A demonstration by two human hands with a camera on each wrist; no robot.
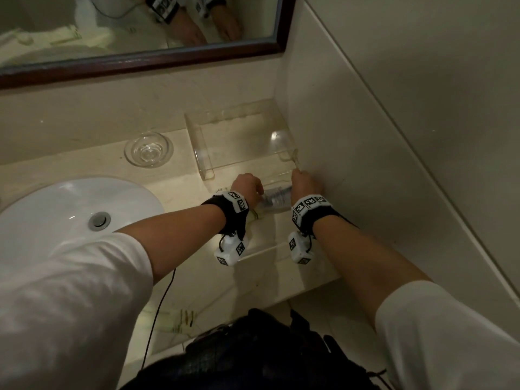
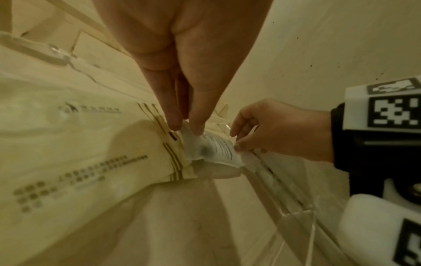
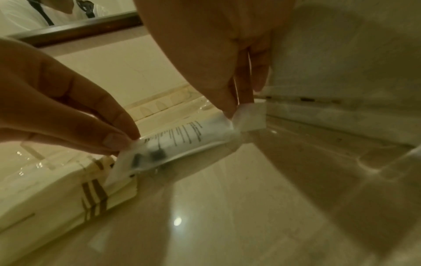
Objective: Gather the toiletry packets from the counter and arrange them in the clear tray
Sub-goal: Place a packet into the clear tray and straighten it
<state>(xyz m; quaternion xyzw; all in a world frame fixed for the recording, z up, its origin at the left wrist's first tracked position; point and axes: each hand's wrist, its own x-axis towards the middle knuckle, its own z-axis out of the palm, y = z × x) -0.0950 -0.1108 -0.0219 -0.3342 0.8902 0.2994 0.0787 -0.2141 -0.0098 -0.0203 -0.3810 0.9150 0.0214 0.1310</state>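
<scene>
A small white packet (image 1: pixel 277 199) with dark print is stretched between my two hands, low inside the clear tray (image 1: pixel 264 250) by the right wall. My left hand (image 1: pixel 247 187) pinches its left end, as the left wrist view shows at the fingertips (image 2: pixel 196 128) on the packet (image 2: pixel 214 149). My right hand (image 1: pixel 305 184) pinches the right end; its fingertips (image 3: pixel 230 109) hold the packet (image 3: pixel 182 140) by the sealed flap. Cream packets with gold stripes (image 2: pixel 91 144) (image 3: pixel 68 189) lie in the tray just left of the white one, partly under my left wrist (image 1: pixel 254 214).
A second clear acrylic holder (image 1: pixel 202 153) stands behind the tray. A glass soap dish (image 1: pixel 148 150) and the white sink (image 1: pixel 56 215) are to the left. The tiled wall (image 1: pixel 365 136) runs close on the right. More cream packets (image 1: pixel 180 319) lie near the counter's front edge.
</scene>
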